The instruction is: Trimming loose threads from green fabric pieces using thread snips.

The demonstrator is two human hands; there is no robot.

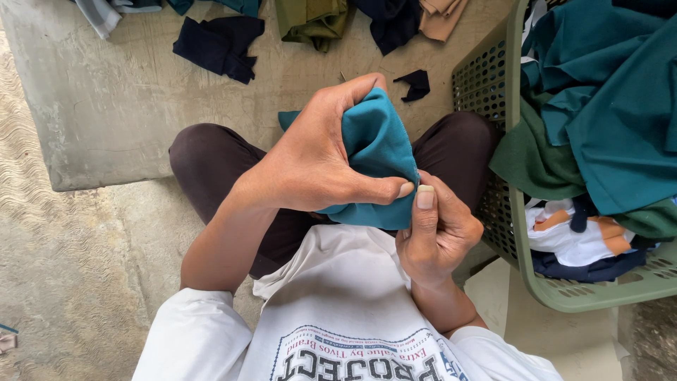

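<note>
Nearby, green basket (504, 233) heaped with teal garments (620, 120), white shirt (564, 236)

- A bare concrete floor (127, 99) carries everything; a smoother slab of it meets rougher, rippled ground at the left.
- A green perforated laundry basket (493, 77) stands on the floor at the right.
- Just left of the basket lies a small dark cloth scrap (415, 83).
- Farther left of the basket lies a navy cloth piece (220, 44).
- Olive (312, 20), dark (389, 22) and tan (441, 15) cloth pieces lie beyond the basket's far corner.
</note>
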